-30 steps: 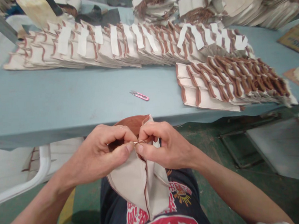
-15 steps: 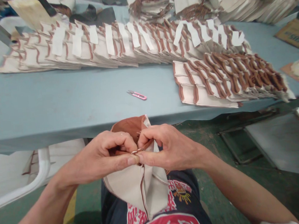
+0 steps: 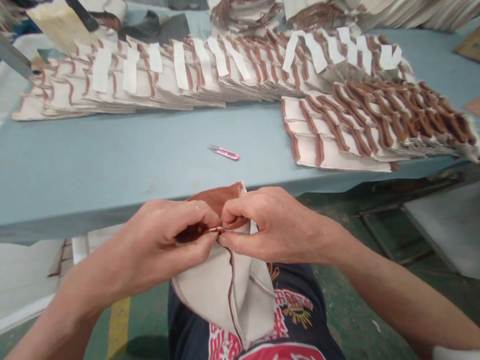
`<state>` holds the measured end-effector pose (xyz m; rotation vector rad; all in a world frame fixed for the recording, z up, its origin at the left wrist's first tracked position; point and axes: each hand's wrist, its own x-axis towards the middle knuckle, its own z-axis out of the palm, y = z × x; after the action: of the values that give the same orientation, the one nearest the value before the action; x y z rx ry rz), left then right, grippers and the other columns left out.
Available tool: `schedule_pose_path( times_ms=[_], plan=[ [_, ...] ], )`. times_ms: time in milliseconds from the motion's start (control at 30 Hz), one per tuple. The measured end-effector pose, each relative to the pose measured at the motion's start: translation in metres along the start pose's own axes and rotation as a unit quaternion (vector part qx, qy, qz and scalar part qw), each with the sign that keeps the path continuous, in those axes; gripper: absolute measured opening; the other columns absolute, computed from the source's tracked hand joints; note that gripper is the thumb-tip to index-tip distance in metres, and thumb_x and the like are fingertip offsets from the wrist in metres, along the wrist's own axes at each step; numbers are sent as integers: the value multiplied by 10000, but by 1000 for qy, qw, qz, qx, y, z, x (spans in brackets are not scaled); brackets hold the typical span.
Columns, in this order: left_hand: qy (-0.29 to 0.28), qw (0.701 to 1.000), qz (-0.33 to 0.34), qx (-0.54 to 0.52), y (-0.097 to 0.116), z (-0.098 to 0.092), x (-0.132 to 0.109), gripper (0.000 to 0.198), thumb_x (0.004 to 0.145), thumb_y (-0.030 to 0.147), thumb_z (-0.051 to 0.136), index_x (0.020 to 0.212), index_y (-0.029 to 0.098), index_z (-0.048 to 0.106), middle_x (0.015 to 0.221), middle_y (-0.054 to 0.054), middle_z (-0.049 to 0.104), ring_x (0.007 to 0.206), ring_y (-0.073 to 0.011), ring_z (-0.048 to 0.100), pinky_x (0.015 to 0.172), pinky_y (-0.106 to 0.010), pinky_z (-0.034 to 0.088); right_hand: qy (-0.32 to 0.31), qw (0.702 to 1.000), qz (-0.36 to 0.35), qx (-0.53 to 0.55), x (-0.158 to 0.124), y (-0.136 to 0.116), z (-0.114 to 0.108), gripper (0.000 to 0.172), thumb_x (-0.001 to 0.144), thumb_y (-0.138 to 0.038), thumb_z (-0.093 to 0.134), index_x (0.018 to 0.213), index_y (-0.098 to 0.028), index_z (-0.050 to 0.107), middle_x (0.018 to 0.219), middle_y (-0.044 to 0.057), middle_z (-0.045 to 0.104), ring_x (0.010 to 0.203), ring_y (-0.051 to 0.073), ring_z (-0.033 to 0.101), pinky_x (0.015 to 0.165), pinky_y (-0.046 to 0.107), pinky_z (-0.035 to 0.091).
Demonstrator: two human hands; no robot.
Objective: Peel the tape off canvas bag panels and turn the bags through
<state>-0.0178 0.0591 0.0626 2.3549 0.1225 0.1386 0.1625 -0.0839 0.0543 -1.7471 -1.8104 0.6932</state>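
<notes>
Both hands meet over my lap on a beige fabric piece (image 3: 215,291) with a brown lining and brown piping. My left hand (image 3: 162,246) pinches its top edge with thumb and fingers closed. My right hand (image 3: 268,227) pinches the same edge from the other side, fingertips touching the left ones. A small metal ring or clip shows between the fingertips. The piece hangs down over my dark printed shirt.
A blue-grey table (image 3: 99,162) lies ahead with pink thread snips (image 3: 224,152) near its front. Overlapping rows of beige and brown pieces (image 3: 199,73) run along the back, another batch (image 3: 376,126) lies at right. White plastic bins (image 3: 21,283) stand under the table at left.
My hands stay pinched together on the piece's top edge, shifting only slightly. The view has moved a little up and right.
</notes>
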Motion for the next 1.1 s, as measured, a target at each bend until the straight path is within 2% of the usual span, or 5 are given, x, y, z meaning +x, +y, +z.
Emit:
schedule_pose_path(
  times_ms=[300, 633, 733, 867, 1100],
  plan=[
    [7, 994, 67, 89, 4, 0, -3, 135, 1033, 122, 521, 1014, 221, 611, 885, 13, 669, 718, -120, 607, 650, -240, 432, -20, 998, 28, -57, 6, -4, -3, 138, 912, -234, 650, 807, -168, 710, 787, 55, 770, 671, 166, 558, 622, 319, 260],
    [127, 930, 161, 306, -10, 31, -10, 136, 1059, 62, 513, 1048, 138, 625, 948, -73, 711, 811, -202, 654, 724, -314, 520, 10, 991, 65, 119, 3, 10, 5, 79, 828, -122, 654, 787, -169, 702, 737, -17, 696, 682, 123, 563, 678, 263, 374],
    [155, 913, 204, 317, -18, 36, -7, 141, 1070, 78, 507, 1117, 105, 637, 938, -85, 723, 789, -202, 649, 710, -314, 526, 2, 958, 108, 264, 2, 21, 13, 40, 794, -184, 634, 760, -176, 651, 691, -39, 602, 647, 108, 499, 612, 237, 365],
    [150, 900, 241, 330, -22, 33, -1, 187, 1089, 98, 462, 1134, 102, 644, 887, -77, 725, 743, -203, 638, 683, -318, 523, -27, 880, 138, 454, 3, 32, 24, 149, 750, -330, 612, 753, -181, 612, 639, -53, 509, 572, 100, 421, 518, 228, 316],
    [120, 897, 250, 345, -22, 29, 4, 250, 1075, 59, 420, 1137, 106, 658, 859, -77, 724, 727, -208, 643, 668, -321, 529, -7, 831, 187, 523, 7, 37, 38, 237, 728, -423, 623, 676, -206, 545, 551, -84, 405, 479, 79, 311, 447, 218, 224]
  ],
)
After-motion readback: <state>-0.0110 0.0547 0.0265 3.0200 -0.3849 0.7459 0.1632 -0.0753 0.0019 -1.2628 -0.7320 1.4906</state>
